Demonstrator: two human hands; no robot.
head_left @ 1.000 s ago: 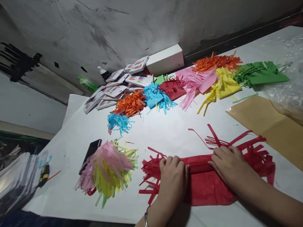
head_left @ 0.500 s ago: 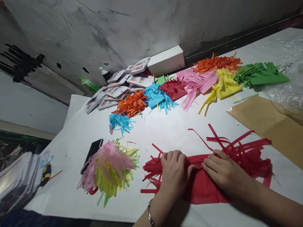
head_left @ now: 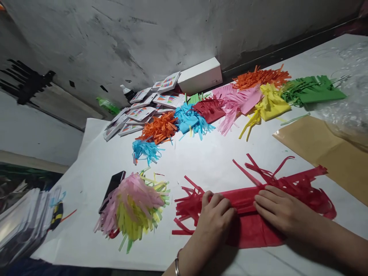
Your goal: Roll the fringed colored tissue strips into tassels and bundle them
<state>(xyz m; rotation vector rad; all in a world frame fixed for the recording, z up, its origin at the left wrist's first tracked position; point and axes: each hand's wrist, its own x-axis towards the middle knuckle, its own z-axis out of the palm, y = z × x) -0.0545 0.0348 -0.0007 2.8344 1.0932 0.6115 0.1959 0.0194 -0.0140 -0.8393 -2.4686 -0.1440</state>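
Observation:
A red tissue paper sheet (head_left: 253, 230) with fringed ends lies on the white table (head_left: 201, 161) right in front of me, partly rolled along its far edge. My left hand (head_left: 215, 216) presses on the left part of the roll, fingers curled over it. My right hand (head_left: 280, 211) lies flat on the roll's right part, fingertips at the fold. Red fringe strips (head_left: 299, 184) spread out past my right hand and more stick out to the left of my left hand.
A pink and yellow fringed bundle (head_left: 132, 207) lies left of my hands beside a black phone (head_left: 112, 186). Orange, blue, pink, yellow and green fringed papers (head_left: 230, 103) line the far side. A brown paper sheet (head_left: 324, 149), white box (head_left: 199, 74) and card packs (head_left: 138, 111) sit around.
Both hands have shifted slightly along the red sheet while pushing the rolled edge; the right-hand fringe has lifted and spread. The view has tilted a little.

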